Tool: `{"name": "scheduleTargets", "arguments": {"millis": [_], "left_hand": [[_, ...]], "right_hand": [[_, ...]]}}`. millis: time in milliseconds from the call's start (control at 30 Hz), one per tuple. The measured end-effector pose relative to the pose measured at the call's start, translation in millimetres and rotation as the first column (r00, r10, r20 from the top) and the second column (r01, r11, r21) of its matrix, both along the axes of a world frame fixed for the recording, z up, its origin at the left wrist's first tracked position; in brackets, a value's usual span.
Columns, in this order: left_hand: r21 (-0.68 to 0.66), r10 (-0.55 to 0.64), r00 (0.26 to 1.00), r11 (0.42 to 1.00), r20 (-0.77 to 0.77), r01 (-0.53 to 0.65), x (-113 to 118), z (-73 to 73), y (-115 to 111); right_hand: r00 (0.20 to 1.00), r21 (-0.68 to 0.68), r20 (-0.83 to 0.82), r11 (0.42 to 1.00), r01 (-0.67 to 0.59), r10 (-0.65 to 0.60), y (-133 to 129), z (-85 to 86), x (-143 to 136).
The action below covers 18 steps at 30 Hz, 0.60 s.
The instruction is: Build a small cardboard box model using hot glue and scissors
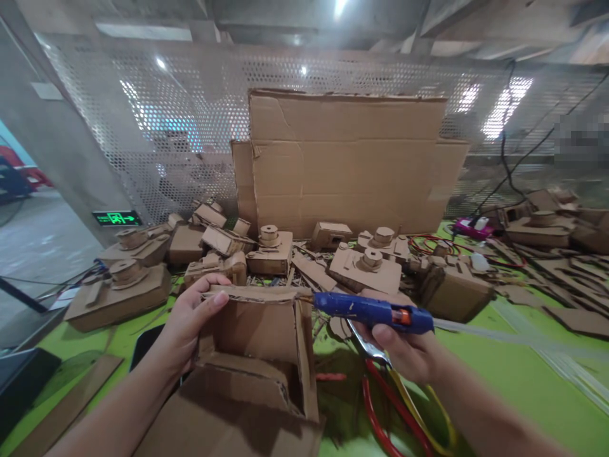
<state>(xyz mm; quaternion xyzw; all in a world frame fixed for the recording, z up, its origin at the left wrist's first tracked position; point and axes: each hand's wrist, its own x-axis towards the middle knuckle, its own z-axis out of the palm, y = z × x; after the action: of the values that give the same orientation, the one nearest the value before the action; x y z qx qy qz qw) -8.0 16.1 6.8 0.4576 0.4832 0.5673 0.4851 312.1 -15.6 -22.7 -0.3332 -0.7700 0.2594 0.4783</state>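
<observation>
Head view: angled inward, left hand (pixel 190 324) pinches a cardboard box (pixel 259 330), right hand (pixel 406 349) grips a glue gun (pixel 361 309).

Glue gun (pixel 366 311) right of box (pixel 259 330); sheet (pixel 349 168) behind.

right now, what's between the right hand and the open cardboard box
Head view: the blue glue gun, in the right hand, pointed at the box; below, a red-handled tool.
</observation>
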Motion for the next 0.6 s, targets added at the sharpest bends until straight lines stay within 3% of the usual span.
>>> {"name": "scheduleTargets", "arguments": {"millis": [267, 433, 600], "left_hand": [[0.029, -0.027, 1.0, 0.999, 0.01, 0.027, 1, 0.3, -2], [0.038, -0.06, 0.998, 0.998, 0.036, 0.059, -4, -1.3, -1], [0.066, -0.061, 0.997, 0.996, 0.045, 0.058, -5, -0.5, 0]], "right_hand": [[0.991, 0.006, 0.038, 0.992, -0.128, 0.128, 7, 9.2, 12], [0.98, 0.045, 0.167, 0.992, -0.114, 0.105, 8, 21.0, 12], [0.979, 0.028, 0.19, 0.996, -0.088, 0.081, 7, 24.2, 13]]}}
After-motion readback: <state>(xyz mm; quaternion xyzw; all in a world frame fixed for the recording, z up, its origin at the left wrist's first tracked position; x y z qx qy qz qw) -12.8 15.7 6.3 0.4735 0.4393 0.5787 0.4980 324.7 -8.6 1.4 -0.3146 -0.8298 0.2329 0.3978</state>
